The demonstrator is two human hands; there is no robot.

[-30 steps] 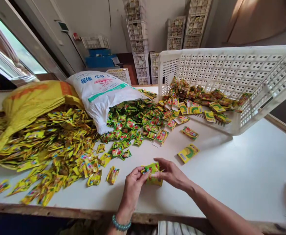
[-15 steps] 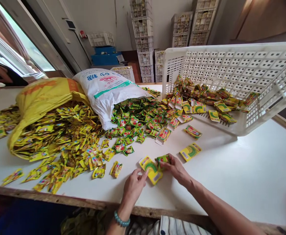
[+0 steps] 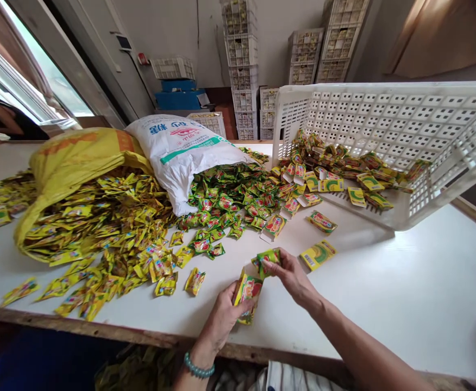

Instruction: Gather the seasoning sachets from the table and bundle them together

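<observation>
My left hand (image 3: 220, 315) is closed around a small yellow, green and red candy box (image 3: 248, 293), tilted with its opened end up. A green candy packet (image 3: 267, 263) is pinched in my right hand (image 3: 294, 277), right at the mouth of that box. Whether the packet's lower edge is inside the box, I cannot tell. To the right of my right hand lies a yellow box (image 3: 318, 254), flat on the white table (image 3: 368, 282). Beyond my hands, green packets (image 3: 221, 203) spill from a white sack (image 3: 181, 146).
A yellow sack (image 3: 81, 157) spills many yellow packets (image 3: 111, 228) on the left. A white plastic crate (image 3: 396, 114) lies tipped on its side at right, with small boxes (image 3: 356, 163) inside. Stacked crates (image 3: 244, 70) stand by the wall. Another person (image 3: 12, 117) is at far left.
My left hand has turned the box upright, so its red and green face shows. My right hand has brought the green packet over the box's open end.
</observation>
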